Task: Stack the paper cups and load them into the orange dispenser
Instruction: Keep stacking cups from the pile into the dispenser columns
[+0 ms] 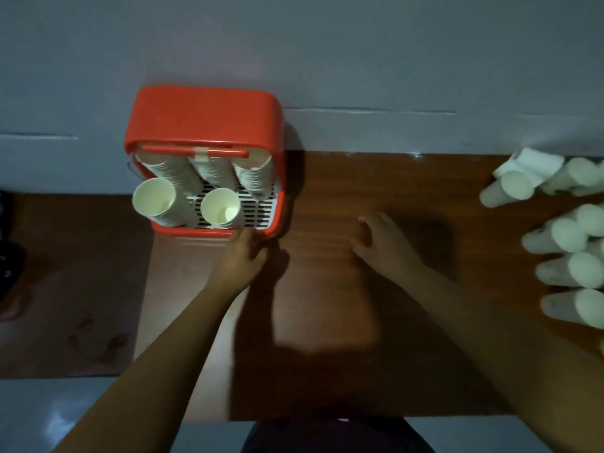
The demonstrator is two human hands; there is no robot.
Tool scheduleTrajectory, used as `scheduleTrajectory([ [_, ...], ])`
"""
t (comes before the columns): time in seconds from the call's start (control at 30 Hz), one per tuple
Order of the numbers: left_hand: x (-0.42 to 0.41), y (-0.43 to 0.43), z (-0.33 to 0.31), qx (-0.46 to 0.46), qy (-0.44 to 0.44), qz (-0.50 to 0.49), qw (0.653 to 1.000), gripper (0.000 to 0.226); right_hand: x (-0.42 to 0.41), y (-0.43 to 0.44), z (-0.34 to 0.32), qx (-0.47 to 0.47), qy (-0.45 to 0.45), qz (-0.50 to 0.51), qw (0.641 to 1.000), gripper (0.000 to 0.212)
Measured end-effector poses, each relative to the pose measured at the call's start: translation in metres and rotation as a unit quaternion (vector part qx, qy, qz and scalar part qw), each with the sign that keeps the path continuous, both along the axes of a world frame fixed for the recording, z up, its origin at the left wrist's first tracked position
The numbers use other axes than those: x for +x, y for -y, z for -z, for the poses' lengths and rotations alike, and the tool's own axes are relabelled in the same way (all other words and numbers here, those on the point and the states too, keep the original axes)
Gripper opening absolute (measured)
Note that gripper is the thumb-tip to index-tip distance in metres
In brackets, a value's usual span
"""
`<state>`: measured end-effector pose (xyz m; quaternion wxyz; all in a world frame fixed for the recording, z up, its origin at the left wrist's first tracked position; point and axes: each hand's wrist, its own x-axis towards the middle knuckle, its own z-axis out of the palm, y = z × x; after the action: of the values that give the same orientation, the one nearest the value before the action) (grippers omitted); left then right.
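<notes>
Currently, the loose paper cups are grouped at the right edge of the table, well apart from both hands. The right hand is the nearer one. It rests mid-table with fingers loosely curled, holding nothing. The left hand lies at the near right corner of the orange dispenser, fingers extended toward its rim, holding nothing. Contact with the rim cannot be confirmed.

The dispenser stands at the far left of the table. It already holds three cup stacks under its top and two front stacks with open mouths facing up.

The coming reach therefore runs rightward from the right hand, and the return runs leftward across the table to the dispenser.

Each loose cup shows its body to the left and a round end to the right. Whether the cups stand or lie on their sides cannot be determined. The group is cut off by the right frame edge, so its count is unknown. Lighting is dim.
</notes>
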<state>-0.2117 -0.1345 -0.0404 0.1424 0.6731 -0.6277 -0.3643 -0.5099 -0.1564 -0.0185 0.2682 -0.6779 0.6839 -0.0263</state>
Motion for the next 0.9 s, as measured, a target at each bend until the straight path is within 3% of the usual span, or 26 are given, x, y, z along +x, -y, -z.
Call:
scheduleTrajectory([
  [0.2,-0.141,0.052,-0.025,-0.015,0.021,0.078,0.997,0.023,-0.163,-0.007,-0.021,-0.034,-0.026,0.071,0.997,0.056],
  [0.37,-0.277,0.082,-0.041,-0.039,0.009,0.14,0.989,0.031,-0.282,0.004,-0.042,-0.096,-0.009,0.132,0.986,0.045],
  [0.47,-0.351,0.101,-0.042,-0.038,0.01,0.193,0.981,0.045,-0.345,0.019,-0.056,-0.129,-0.015,0.158,0.979,0.038],
  [0.6,-0.44,0.126,-0.038,-0.037,0.023,0.225,0.973,0.067,-0.399,0.023,-0.061,-0.084,-0.028,0.178,0.98,0.058],
  [0.67,-0.474,0.14,-0.026,-0.031,0.036,0.236,0.971,0.088,-0.411,0.02,-0.054,-0.062,-0.018,0.151,0.986,0.059],
  [0.77,-0.507,0.154,-0.009,-0.026,0.079,0.241,0.967,0.118,-0.415,0.013,-0.038,0.0,-0.028,0.13,0.991,0.076],
  [0.9,-0.533,0.16,0.004,0.021,0.092,0.218,0.971,0.122,-0.41,0.003,-0.007,0.006,-0.099,0.073,0.992,0.085],
])
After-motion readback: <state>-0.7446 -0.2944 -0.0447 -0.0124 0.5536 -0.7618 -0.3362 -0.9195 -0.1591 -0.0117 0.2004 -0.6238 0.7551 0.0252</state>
